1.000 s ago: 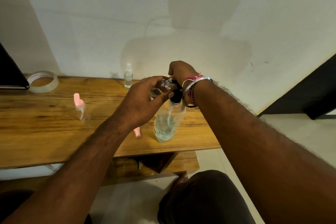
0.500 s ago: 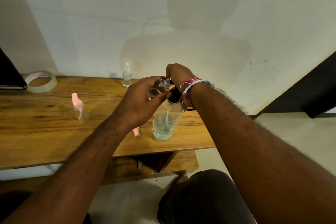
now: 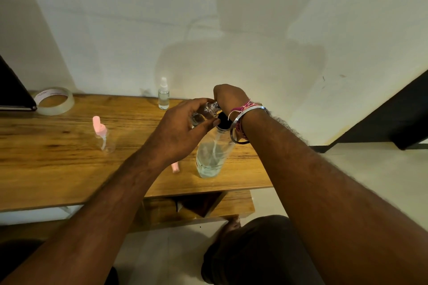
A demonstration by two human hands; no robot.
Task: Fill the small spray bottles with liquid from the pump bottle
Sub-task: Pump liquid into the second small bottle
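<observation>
A clear pump bottle (image 3: pixel 212 157) with a black collar stands near the table's front edge, a little liquid in its bottom. My right hand (image 3: pixel 228 97) is curled over its pump head, which is hidden beneath the hand. My left hand (image 3: pixel 183 127) grips a small clear spray bottle (image 3: pixel 208 111), tilted with its open neck against the pump's spout. Its pink cap (image 3: pixel 175 167) lies on the table beside the pump bottle. A second small bottle with a pink sprayer (image 3: pixel 103 134) stands to the left. A third, with a clear cap (image 3: pixel 163 95), stands by the wall.
The wooden table (image 3: pixel 58 169) runs left along a white wall. A roll of clear tape (image 3: pixel 55 100) and a black flat object (image 3: pixel 11 92) lie at its far left. A lower shelf (image 3: pixel 231 203) shows under the table. My knee (image 3: pixel 254 250) is below.
The view has shifted slightly; both hands stay at the pump bottle's top with the small bottle held at the spout.
</observation>
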